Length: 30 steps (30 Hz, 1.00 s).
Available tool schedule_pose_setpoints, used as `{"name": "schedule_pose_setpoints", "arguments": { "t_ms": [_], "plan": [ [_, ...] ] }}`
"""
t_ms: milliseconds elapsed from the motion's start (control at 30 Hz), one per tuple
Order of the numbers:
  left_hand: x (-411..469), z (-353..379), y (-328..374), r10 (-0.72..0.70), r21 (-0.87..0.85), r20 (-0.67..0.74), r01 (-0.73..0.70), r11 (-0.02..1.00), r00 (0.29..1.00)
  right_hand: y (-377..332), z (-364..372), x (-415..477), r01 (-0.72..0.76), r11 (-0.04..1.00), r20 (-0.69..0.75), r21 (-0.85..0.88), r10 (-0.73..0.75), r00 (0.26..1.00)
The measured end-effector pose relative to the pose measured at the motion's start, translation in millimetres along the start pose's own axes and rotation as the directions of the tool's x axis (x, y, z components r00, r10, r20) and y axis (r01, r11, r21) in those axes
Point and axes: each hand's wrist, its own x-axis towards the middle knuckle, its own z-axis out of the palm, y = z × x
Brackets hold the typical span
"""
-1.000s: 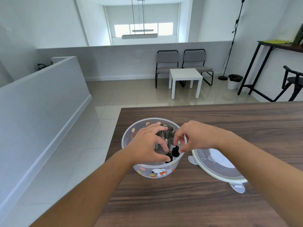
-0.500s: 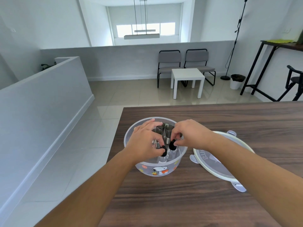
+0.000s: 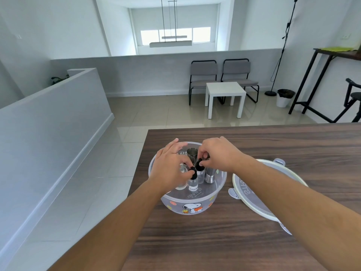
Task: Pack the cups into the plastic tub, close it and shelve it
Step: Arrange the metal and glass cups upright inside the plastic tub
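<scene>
Chairs [image 3: 220, 79], white table [image 3: 225, 90], perhaps bin [image 3: 284, 97].

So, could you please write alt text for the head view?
Both hands, left and right, lower black-capped bottles among metal cups inside a clear plastic tub on a wooden table; its lid lies alongside.

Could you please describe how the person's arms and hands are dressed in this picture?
Both forearms are bare up to the frame's edge: no sleeves show. The left hand and right hand wear no gloves, and no watch, bracelet or ring shows on what is visible.
</scene>
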Motion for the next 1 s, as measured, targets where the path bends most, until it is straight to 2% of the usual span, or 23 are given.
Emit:
{"name": "schedule_pose_setpoints", "arguments": {
  "t_ms": [233,433,567,700,800,900,1000],
  "plan": [
    [0.7,2.4,-2.6,-0.005,0.010,0.041,0.004,1.000,0.999,16.1,-6.5,-17.3,-0.032,0.997,-0.008,0.067,0.033,0.999],
    [1.9,3.5,-1.0,0.005,0.039,0.044,-0.006,0.999,0.999,15.5,0.2,-21.0,-0.063,0.991,0.085,-0.116,0.073,0.994],
    [2.6,3.6,3.2,0.009,0.028,0.038,-0.010,1.000,0.999,12.2,1.7,-18.1,-0.052,0.987,0.103,-0.154,0.068,0.992],
    [0.9,3.4,2.8,-0.006,0.020,0.038,0.005,1.000,0.999,16.2,-0.3,-16.4,-0.060,0.993,0.122,-0.103,0.072,0.990],
    [0.5,3.2,1.0,-0.018,0.045,0.048,0.015,0.999,0.999,19.7,-2.5,-10.7,-0.079,0.997,0.041,0.018,0.079,0.996],
    [1.5,4.4,-1.6,-0.013,0.085,0.066,0.007,0.996,0.998,16.9,0.4,0.2,-0.105,0.994,-0.013,-0.006,0.105,0.994],
    [2.5,5.4,-2.7,-0.003,0.101,0.065,-0.003,0.995,0.998,14.8,3.4,9.3,-0.156,0.986,0.040,-0.052,0.158,0.987]
  ]
}}
